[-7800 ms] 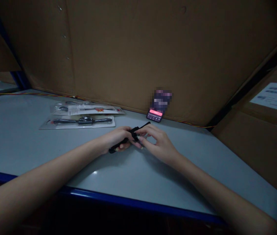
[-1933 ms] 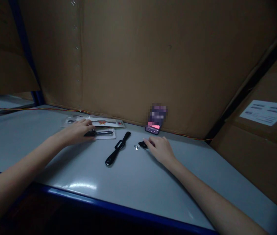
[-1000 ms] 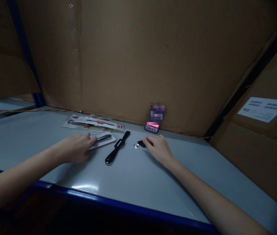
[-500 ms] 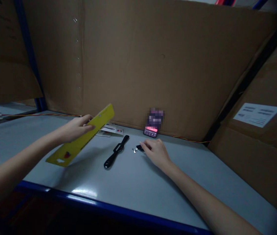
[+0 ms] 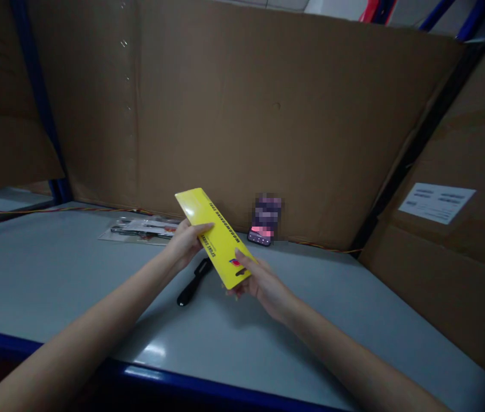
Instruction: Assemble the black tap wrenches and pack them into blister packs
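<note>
A long yellow packaging card (image 5: 212, 236) is held up over the grey table (image 5: 54, 269), its yellow back facing me. My left hand (image 5: 186, 241) grips its left edge near the middle, fingers closed on it. My right hand (image 5: 259, 283) pinches the card's lower end. Below the card a black tool handle (image 5: 191, 286) lies on the table, partly hidden by the card. The small parts that lay near my right hand are out of sight behind the card.
Another packaged tool (image 5: 139, 229) lies flat at the back left. A phone (image 5: 263, 226) with a lit screen leans against the cardboard wall (image 5: 268, 114). A cardboard box (image 5: 448, 229) with a white label stands at the right. The table's blue front edge (image 5: 174, 377) runs below.
My left hand lifted the packaged card off the table and swung it to the middle. My right hand left the small parts and took hold of the card's lower end.
</note>
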The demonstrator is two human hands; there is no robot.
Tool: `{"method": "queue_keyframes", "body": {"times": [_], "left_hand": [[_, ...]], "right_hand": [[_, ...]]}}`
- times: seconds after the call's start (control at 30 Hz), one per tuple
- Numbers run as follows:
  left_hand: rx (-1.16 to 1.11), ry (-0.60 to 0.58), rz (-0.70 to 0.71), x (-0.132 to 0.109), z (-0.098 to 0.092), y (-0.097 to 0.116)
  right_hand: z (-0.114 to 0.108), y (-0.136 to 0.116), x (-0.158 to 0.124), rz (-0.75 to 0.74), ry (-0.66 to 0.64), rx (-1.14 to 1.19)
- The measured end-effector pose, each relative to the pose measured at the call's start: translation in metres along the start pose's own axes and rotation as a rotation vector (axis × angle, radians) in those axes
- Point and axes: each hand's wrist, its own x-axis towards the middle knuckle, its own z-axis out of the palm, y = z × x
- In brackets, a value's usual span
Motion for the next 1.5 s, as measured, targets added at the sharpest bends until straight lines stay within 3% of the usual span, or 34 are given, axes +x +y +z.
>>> {"method": "queue_keyframes", "body": {"times": [0.1, 0.2, 0.3, 0.43, 0.57, 0.73, 0.9, 1.1, 1.23, 1.37, 1.5], "left_hand": [[-0.040, 0.012, 0.021, 0.001, 0.000, -0.002], [-0.133, 0.129, -0.019, 0.004, -0.007, 0.003], [-0.247, 0.255, -0.074, 0.010, -0.020, 0.009], [-0.368, 0.395, -0.040, 0.022, -0.045, 0.020], [-0.425, 0.469, -0.029, 0.030, -0.068, 0.031], [-0.483, 0.486, 0.001, 0.032, -0.086, 0.037], [-0.510, 0.494, 0.036, 0.033, -0.095, 0.041], [-0.520, 0.485, -0.011, 0.032, -0.090, 0.043], [-0.508, 0.462, -0.039, 0.032, -0.082, 0.040], [-0.454, 0.407, -0.091, 0.029, -0.071, 0.040], [-0.427, 0.334, -0.133, 0.023, -0.061, 0.039]], "right_hand": [[-0.002, -0.001, 0.002, -0.036, 0.058, -0.034], [-0.005, -0.001, 0.005, -0.058, 0.066, -0.042], [-0.007, 0.000, 0.005, -0.031, 0.034, -0.059], [-0.019, -0.006, 0.005, 0.057, 0.007, -0.138], [-0.043, -0.029, 0.006, 0.084, 0.122, -0.096], [-0.087, -0.058, 0.006, -0.034, 0.306, -0.059], [-0.113, -0.065, 0.008, -0.143, 0.399, -0.160], [-0.099, -0.038, 0.020, -0.174, 0.367, -0.344], [-0.086, -0.017, 0.031, -0.098, 0.333, -0.258], [-0.076, -0.013, 0.049, -0.088, 0.227, -0.168], [-0.056, -0.016, 0.081, -0.151, 0.103, -0.378]]}}
